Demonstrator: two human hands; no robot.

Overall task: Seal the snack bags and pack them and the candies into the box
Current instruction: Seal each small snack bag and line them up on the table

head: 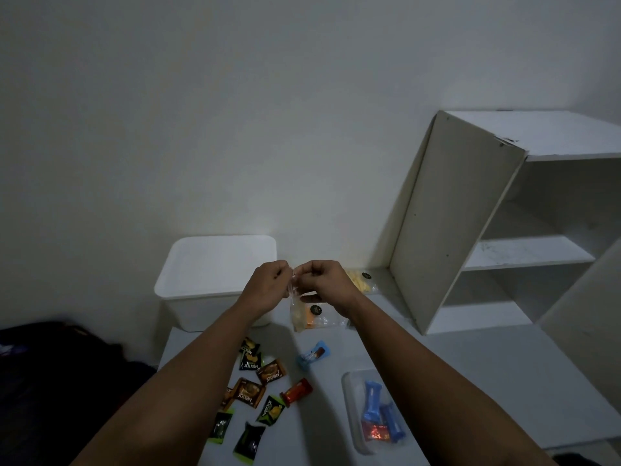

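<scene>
Sealing stage. Left hand and right hand pinch the snack bag mouth above the counter, box at its 9 o'clock. Candies at 6 o'clock, unpacked.

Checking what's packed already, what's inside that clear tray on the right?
The clear tray holds two blue wrapped candies and a red one. Anything beneath them is covered.

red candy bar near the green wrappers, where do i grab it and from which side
Probably pinch the red candy bar across its narrow middle, coming from above. It lies flat and slanted on the table, with the green packet crowding its lower-left end.
</scene>
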